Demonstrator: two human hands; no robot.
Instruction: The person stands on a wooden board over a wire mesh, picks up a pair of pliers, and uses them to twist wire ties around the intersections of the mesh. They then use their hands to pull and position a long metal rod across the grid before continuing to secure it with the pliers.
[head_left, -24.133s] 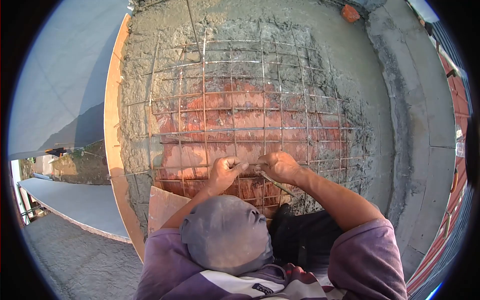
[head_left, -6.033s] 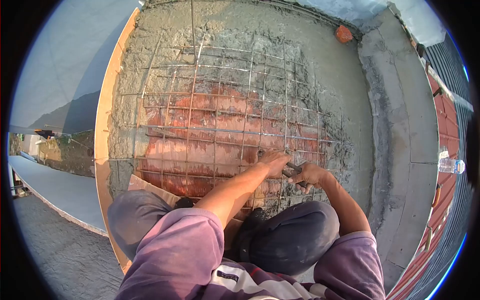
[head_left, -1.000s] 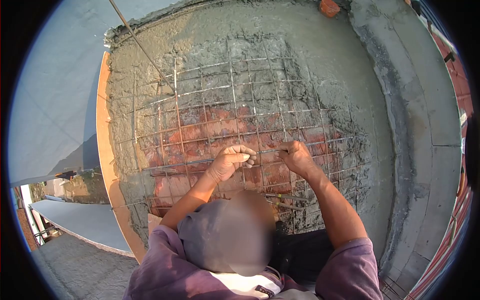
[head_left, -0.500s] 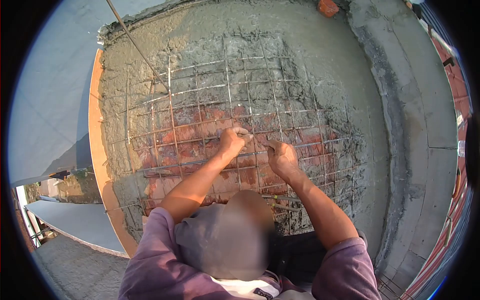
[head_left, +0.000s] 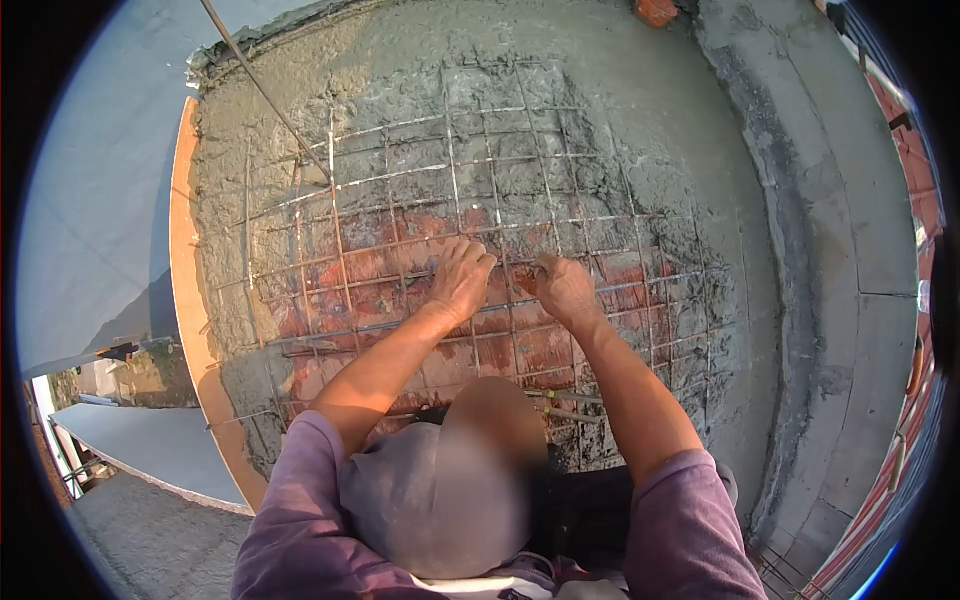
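Observation:
A grid of thin steel bars [head_left: 395, 241] lies over a reddish surface [head_left: 420, 368] with wet grey concrete around it. My left hand [head_left: 464, 279] is over a crossbar near the middle of the grid, palm down, its fingers curled together. A short way to its right, my right hand [head_left: 566, 287] has its thumb and fingers pinched at the bars. Anything between the fingertips of either hand is too small or hidden to make out. The hands are apart, with a lengthwise bar between them.
An orange-brown board edge [head_left: 187, 270] borders the concrete on the left. A long thin rod [head_left: 262, 88] slants in from the upper left. A reddish block [head_left: 656, 12] sits at the top. Along the right runs a concrete ledge [head_left: 835, 270]. Greenish-handled tools [head_left: 568, 405] lie near the knees.
My left hand has turned more palm down, its fingers moving up a little towards the crossbar. My right hand has shifted slightly up, its fingers more curled.

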